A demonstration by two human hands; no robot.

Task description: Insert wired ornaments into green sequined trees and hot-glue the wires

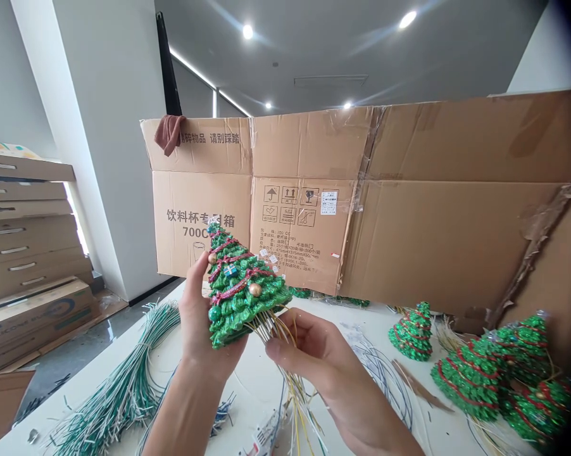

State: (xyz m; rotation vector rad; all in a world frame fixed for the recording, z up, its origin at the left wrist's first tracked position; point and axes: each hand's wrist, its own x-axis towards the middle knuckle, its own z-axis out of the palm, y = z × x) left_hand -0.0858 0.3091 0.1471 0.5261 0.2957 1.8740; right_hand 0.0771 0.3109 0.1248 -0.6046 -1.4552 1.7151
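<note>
My left hand (200, 326) is wrapped round a small green glitter Christmas tree (240, 288) with red garlands, gold balls and a blue gift ornament, held up over the white table (247, 386). My right hand (309, 351) pinches the bundle of thin yellow and white wires (278, 329) that comes out of the tree's base. The wires hang down past my right wrist toward the table.
Several more green trees (475, 377) lie at the right of the table. A long bundle of green and white wires (124, 386) lies at the left. A big opened cardboard box (361, 215) stands behind, with a brown cloth (169, 133) on its flap. Stacked flat cartons (29, 253) are at far left.
</note>
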